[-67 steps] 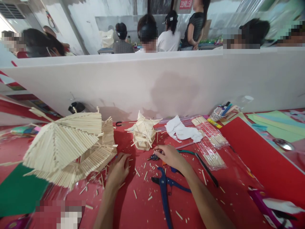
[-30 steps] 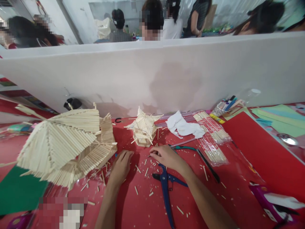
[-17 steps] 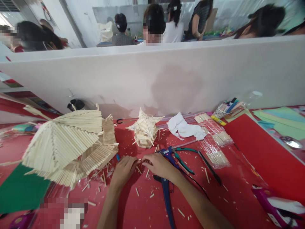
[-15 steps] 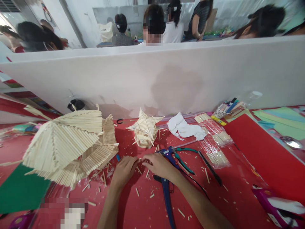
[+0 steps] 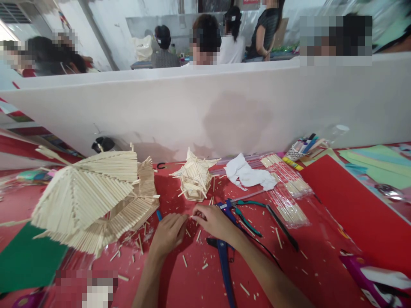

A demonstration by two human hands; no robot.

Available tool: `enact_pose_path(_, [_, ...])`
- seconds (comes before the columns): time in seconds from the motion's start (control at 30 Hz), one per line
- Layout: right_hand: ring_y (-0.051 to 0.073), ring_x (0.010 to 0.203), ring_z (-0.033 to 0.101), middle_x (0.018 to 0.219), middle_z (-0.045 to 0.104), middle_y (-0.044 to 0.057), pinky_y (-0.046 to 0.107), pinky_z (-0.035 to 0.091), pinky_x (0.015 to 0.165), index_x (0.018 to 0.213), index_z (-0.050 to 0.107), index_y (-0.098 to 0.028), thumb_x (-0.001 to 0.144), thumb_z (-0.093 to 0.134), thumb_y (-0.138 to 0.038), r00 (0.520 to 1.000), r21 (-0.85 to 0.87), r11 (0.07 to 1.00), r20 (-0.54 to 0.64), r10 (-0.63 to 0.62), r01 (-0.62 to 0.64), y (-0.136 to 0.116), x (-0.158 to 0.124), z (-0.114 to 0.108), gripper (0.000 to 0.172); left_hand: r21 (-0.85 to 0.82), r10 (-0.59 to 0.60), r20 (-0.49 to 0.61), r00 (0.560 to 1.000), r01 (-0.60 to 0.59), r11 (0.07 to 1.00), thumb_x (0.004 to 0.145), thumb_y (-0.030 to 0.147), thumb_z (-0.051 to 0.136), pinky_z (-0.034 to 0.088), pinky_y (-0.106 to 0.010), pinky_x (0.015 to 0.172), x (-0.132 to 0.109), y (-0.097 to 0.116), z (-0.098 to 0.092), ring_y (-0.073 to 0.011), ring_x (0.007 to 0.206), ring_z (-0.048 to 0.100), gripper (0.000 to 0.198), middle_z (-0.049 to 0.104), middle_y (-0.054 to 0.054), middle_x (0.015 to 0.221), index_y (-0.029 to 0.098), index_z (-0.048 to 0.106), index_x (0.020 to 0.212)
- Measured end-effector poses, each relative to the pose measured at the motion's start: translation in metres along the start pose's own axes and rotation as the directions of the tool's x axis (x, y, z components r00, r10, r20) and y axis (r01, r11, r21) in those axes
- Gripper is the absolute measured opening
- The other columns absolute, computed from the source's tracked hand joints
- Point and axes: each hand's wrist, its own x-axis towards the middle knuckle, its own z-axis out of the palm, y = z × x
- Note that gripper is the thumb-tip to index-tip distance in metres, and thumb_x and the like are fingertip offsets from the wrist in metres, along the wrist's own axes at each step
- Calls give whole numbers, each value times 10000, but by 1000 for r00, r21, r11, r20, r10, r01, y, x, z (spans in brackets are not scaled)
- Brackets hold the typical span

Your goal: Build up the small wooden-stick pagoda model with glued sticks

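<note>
My left hand [image 5: 168,234] and my right hand [image 5: 212,220] meet fingertip to fingertip low over the red table [image 5: 289,265], both pinched on a small wooden stick piece [image 5: 190,217] between them. Short stick offcuts lie scattered around them. A small stick pavilion [image 5: 194,177] stands just beyond my hands. A large stick-built roof model [image 5: 93,194] lies tilted at my left. Blue-handled cutters [image 5: 222,256] lie under my right wrist, and green-handled pliers [image 5: 247,211] lie just right of that hand.
A white cloth [image 5: 247,175] and bags of sticks [image 5: 285,188] lie to the right. Coloured paper sheets [image 5: 369,171] and a pen cup [image 5: 297,149] sit far right, green card [image 5: 25,261] lower left. A white partition [image 5: 224,111] closes the back; several people sit beyond it.
My right hand left the tools and came left to meet my left hand; both pinched together over a small stick. The blue glue gun and pliers became uncovered.
</note>
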Motion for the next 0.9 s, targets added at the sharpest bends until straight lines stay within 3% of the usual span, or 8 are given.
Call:
enact_pose_path(0.33, [149,746,637,816,714,25,237,388,694,896,697,-194,982,518,-242,998,-67,996,34,-56,58,-3,-1,-3,205,5,-23,-30,999,23,1000,962,166,466,504,-263,691,2,1,-1,-148,695,662,192,695,-51,760,192,656,954])
enact_pose_path(0.67, [139,679,625,787,705,3,224,406,647,934,690,-211,902,644,-249,1000,-26,1000,7,17,-17,-5,-1,0,67,14,1,-12,1000,-1,1000,952,114,428,529,-273,754,2,1,1,-160,813,691,249,728,-73,896,190,646,1045])
enact_pose_path(0.9, [138,706,623,764,697,11,228,383,668,845,682,-194,981,533,-284,999,-23,998,10,-53,53,-9,-2,-4,221,22,-22,-37,999,23,999,964,162,467,491,-262,698,3,2,0,-147,703,658,183,691,-46,777,185,646,934])
